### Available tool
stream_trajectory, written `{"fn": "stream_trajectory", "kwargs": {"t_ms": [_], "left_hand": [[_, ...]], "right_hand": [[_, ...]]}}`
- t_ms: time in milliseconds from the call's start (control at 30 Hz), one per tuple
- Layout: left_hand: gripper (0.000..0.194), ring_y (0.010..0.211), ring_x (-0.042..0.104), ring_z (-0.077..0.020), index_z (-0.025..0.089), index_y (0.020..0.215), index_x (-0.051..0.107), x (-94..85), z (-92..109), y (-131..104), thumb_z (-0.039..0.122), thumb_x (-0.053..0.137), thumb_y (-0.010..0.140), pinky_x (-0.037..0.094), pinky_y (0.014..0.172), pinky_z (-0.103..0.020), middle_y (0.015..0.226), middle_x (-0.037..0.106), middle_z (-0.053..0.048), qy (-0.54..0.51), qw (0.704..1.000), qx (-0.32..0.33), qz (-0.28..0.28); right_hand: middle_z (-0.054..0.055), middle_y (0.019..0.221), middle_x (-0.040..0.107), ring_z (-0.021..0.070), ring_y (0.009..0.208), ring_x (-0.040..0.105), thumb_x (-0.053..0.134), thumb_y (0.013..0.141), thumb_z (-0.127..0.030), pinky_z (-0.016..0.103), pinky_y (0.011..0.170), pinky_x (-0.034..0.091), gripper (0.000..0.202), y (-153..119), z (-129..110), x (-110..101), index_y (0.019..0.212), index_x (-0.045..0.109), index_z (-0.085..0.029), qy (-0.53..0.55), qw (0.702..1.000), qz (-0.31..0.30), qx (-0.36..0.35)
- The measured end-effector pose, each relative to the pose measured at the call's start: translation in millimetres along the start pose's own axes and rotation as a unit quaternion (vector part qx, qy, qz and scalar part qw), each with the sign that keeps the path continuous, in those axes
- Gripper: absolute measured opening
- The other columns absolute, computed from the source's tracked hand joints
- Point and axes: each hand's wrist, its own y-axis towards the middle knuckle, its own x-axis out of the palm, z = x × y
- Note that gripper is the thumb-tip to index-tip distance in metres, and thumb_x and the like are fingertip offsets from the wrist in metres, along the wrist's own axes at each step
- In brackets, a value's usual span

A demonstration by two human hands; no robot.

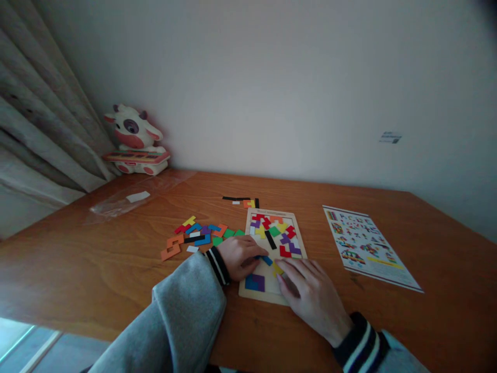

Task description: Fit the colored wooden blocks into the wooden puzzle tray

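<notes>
A wooden puzzle board (272, 297) with a pale frame lies in front of me, partly filled with coloured block pieces. My left hand (239, 255) reaches over its left side, fingers closed on a blue puzzle piece (267, 260). On the board's right side, my right hand (312, 292) has its thumb and fingertips around a yellow puzzle piece (277, 269), partly hidden by the fingers. Blue and purple pieces (255, 283) sit together in the lower left corner. Red, green, yellow, purple and black pieces are scattered loosely over the upper part.
Loose puzzle pieces (202, 240) lie left of the board, and a few more (248, 203) behind it. A printed sheet (368, 243) rests at right. A clear plastic bag (116, 206) and a cow-shaped toy keyboard (136, 142) are at back left, near the curtain (42, 114).
</notes>
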Motion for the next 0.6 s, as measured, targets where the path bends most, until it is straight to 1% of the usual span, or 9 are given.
{"fn": "stream_trajectory", "kwargs": {"t_ms": [67, 133, 233, 333, 400, 500, 567, 600], "left_hand": [[0.030, 0.089, 0.066, -0.0214, 0.016, 0.111, 0.066, 3.5, -4.7, 0.4, 0.034, 0.053, 0.091, 0.054, 0.082, -0.033, 0.097, 0.072, -0.010, -0.004, 1.000, 0.002, 0.009], [0.029, 0.089, 0.067, -0.0210, 0.016, 0.110, 0.067, 5.2, -7.4, 1.1, 0.036, 0.055, 0.092, 0.055, 0.083, -0.032, 0.097, 0.073, -0.010, -0.009, 1.000, -0.005, 0.013], [0.026, 0.092, 0.068, -0.0193, 0.018, 0.113, 0.065, 5.2, -6.0, 1.3, 0.025, 0.050, 0.093, 0.054, 0.086, -0.030, 0.102, 0.073, -0.009, -0.029, 0.999, -0.020, 0.009], [0.034, 0.098, 0.068, -0.0180, 0.021, 0.123, 0.059, 4.6, -1.1, 0.8, 0.016, 0.048, 0.092, 0.054, 0.089, -0.028, 0.108, 0.072, -0.005, -0.065, 0.997, -0.044, -0.005], [0.039, 0.099, 0.068, -0.0166, 0.023, 0.129, 0.055, 4.5, 1.1, 0.9, 0.015, 0.049, 0.092, 0.054, 0.089, -0.026, 0.110, 0.071, -0.004, -0.091, 0.994, -0.067, -0.007], [0.037, 0.106, 0.065, -0.0177, 0.022, 0.131, 0.054, 4.1, 1.4, 2.5, 0.022, 0.053, 0.093, 0.052, 0.092, -0.028, 0.117, 0.068, -0.007, -0.090, 0.993, -0.070, 0.011], [0.034, 0.107, 0.063, -0.0200, 0.021, 0.127, 0.056, 3.1, 1.1, 4.2, 0.026, 0.054, 0.093, 0.050, 0.095, -0.032, 0.117, 0.067, -0.009, -0.061, 0.996, -0.059, 0.022], [0.032, 0.106, 0.062, -0.0207, 0.021, 0.125, 0.057, 2.3, 1.4, 5.0, 0.026, 0.053, 0.093, 0.049, 0.095, -0.034, 0.116, 0.068, -0.009, -0.042, 0.997, -0.054, 0.023]], "right_hand": [[0.005, 0.106, 0.071, 0.0197, 0.095, 0.063, 0.053, 0.092, -0.021, 0.036, 0.087, 0.046, 0.023, 0.2, 1.5, -0.6, 0.108, 0.070, -0.023, 0.006, 1.000, -0.013, -0.014], [0.005, 0.105, 0.070, 0.0198, 0.094, 0.063, 0.053, 0.092, -0.023, 0.036, 0.086, 0.046, 0.022, -0.8, 3.0, -0.9, 0.105, 0.071, -0.023, -0.002, 1.000, -0.012, -0.007], [0.008, 0.102, 0.069, 0.0223, 0.090, 0.062, 0.051, 0.094, -0.027, 0.039, 0.081, 0.048, 0.025, -3.7, 5.8, 0.8, 0.109, 0.070, -0.022, -0.047, 0.999, -0.022, 0.013], [0.011, 0.105, 0.066, 0.0251, 0.091, 0.062, 0.050, 0.095, -0.035, 0.042, 0.080, 0.051, 0.032, -6.0, 8.6, 4.4, 0.118, 0.066, -0.020, -0.084, 0.995, -0.047, 0.029], [0.012, 0.111, 0.066, 0.0260, 0.095, 0.062, 0.050, 0.095, -0.038, 0.042, 0.082, 0.052, 0.036, -6.0, 9.0, 5.5, 0.122, 0.063, -0.020, -0.082, 0.995, -0.043, 0.030], [0.011, 0.123, 0.064, 0.0246, 0.108, 0.061, 0.048, 0.095, -0.032, 0.039, 0.091, 0.051, 0.039, -4.2, 5.7, 2.7, 0.131, 0.055, -0.019, -0.034, 0.999, -0.024, -0.014], [0.009, 0.131, 0.062, 0.0222, 0.118, 0.057, 0.047, 0.094, -0.024, 0.036, 0.097, 0.049, 0.042, -3.6, 2.2, -1.2, 0.136, 0.051, -0.018, 0.003, 0.997, -0.046, -0.055], [0.009, 0.132, 0.062, 0.0215, 0.119, 0.057, 0.048, 0.094, -0.022, 0.035, 0.098, 0.049, 0.043, -3.9, 0.7, -3.2, 0.136, 0.050, -0.017, 0.015, 0.996, -0.059, -0.071]]}}
